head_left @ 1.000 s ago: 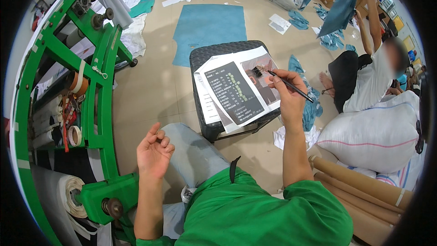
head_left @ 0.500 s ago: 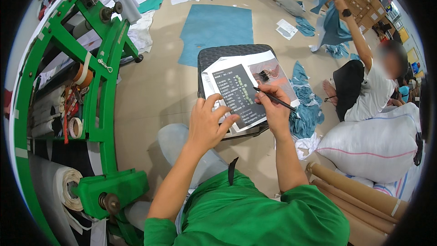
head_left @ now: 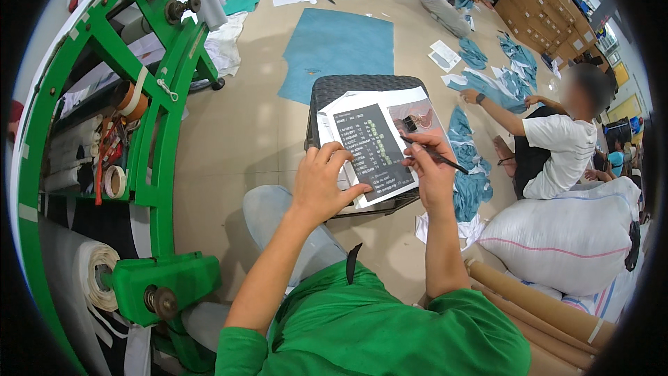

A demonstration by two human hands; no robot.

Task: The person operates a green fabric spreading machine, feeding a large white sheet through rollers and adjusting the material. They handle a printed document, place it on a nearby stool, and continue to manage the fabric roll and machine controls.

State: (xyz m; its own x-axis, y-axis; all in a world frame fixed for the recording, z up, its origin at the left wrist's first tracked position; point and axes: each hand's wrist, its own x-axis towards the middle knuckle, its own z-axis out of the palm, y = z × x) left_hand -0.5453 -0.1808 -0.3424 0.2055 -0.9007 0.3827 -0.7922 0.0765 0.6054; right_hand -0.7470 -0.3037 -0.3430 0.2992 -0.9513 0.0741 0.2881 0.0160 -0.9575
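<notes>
A printed sheet [head_left: 353, 146] with a dark list and green check marks lies on other papers on a black woven stool [head_left: 362, 83]. My left hand [head_left: 321, 184] rests over the sheet's left edge, fingers apart and thumb stretched along its lower part. My right hand [head_left: 431, 170] grips a black pen [head_left: 452, 163], whose tip points at the right side of the list. Next to that tip, a black binder clip [head_left: 409, 123] sits on the papers by a reddish picture [head_left: 424, 120]. The palm side of each hand is hidden.
A green metal machine frame [head_left: 163, 230] stands at left. A large blue cloth piece [head_left: 341, 45] lies beyond the stool. At right are blue cloth heaps [head_left: 473, 184], a seated co-worker [head_left: 560, 143], a stuffed white sack [head_left: 563, 226] and brown rolls [head_left: 543, 299].
The co-worker at right has lowered the raised blue cloth to the floor. My right hand still holds the pen over the list; my left thumb has stretched out lower on the sheet.
</notes>
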